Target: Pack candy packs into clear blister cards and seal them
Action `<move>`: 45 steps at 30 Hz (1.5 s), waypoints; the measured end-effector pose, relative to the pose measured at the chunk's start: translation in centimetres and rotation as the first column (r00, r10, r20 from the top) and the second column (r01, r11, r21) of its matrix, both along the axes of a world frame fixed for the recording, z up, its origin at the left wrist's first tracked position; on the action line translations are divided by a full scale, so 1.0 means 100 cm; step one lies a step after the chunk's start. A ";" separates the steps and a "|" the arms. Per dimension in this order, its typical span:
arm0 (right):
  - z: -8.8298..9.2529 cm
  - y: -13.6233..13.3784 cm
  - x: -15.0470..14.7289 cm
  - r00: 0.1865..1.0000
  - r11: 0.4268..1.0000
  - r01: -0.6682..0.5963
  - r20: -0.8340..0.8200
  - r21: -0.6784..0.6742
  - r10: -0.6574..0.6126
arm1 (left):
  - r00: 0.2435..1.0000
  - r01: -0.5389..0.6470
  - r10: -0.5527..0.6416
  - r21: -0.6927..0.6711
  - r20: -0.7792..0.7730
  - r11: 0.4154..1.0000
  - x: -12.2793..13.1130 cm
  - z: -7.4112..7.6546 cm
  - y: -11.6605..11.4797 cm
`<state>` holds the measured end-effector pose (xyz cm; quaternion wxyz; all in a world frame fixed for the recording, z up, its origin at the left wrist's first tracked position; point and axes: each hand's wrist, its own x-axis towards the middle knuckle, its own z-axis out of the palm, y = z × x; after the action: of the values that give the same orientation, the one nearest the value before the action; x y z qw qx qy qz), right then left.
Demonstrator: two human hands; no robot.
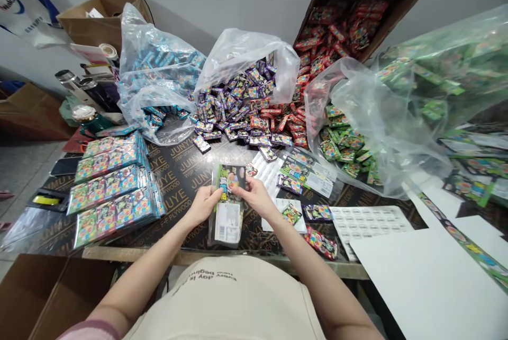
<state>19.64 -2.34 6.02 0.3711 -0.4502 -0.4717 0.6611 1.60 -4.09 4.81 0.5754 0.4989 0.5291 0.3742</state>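
My left hand (204, 203) and my right hand (256, 195) both pinch a clear plastic sleeve with a printed card (229, 199), held upright over the table's near edge. The card shows colourful cartoon print on top and a white label below. Fingers of both hands are closed on the sleeve's upper part. A small green packet (291, 213) and a red one (321, 243) lie just right of my right hand.
Stacks of finished carded packs (113, 186) lie at the left. Plastic bags hold blue (159, 75), purple (238, 94) and green packets (345, 141); a tipped cardboard box (341, 27) spills red ones. A white label sheet (367, 222) lies at the right.
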 end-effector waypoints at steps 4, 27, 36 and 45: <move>-0.013 -0.015 0.011 0.952 0.930 -0.307 -0.085 -0.201 0.295 | 0.995 -0.071 0.074 -0.038 0.068 0.997 -0.005 -0.006 0.006; 0.009 -0.031 0.001 0.926 0.936 0.237 -0.230 -0.259 -0.298 | 0.898 -0.138 0.235 -0.268 0.373 0.953 0.021 0.001 -0.033; 0.006 -0.037 0.016 0.968 0.928 0.203 0.075 0.313 -0.238 | 0.970 -0.185 0.190 -0.046 0.149 0.982 0.005 0.033 -0.022; 0.020 -0.036 0.026 0.965 0.916 0.058 0.214 0.396 -0.153 | 0.977 0.052 0.025 0.349 -0.211 0.936 0.000 0.052 -0.024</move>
<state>22.28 -5.95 8.00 0.4279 -0.4699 -0.6092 0.4743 1.57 -6.50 10.02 0.4195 0.6346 0.5083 0.4037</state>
